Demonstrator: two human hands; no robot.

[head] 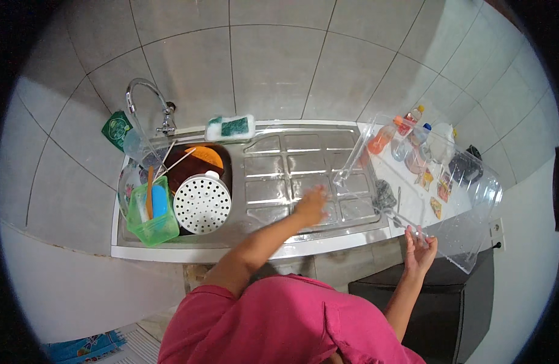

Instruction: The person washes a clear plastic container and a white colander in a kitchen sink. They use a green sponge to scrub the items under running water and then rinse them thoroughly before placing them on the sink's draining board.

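My right hand [418, 255] grips the lower rim of a large clear plastic bin [457, 234]. The bin is tilted in the air over the right end of the counter, with water drops on its wall. Over the ribbed stainless steel drainboard [266, 164] is my left hand [310, 207], blurred, its fingers apart and nothing visible in them. It is left of the bin's near edge. Behind the drainboard, a white tray holds a green-and-white sponge [235, 127].
Left, the sink holds a white perforated steamer insert [202, 204] and an orange item [206, 157]. A green basket [152, 230] with utensils overlaps its edge, below a chrome faucet [145, 84]. Bottles [382, 141], snack packets [444, 184] and a scouring pad [384, 195] lie right, some seen through the bin.
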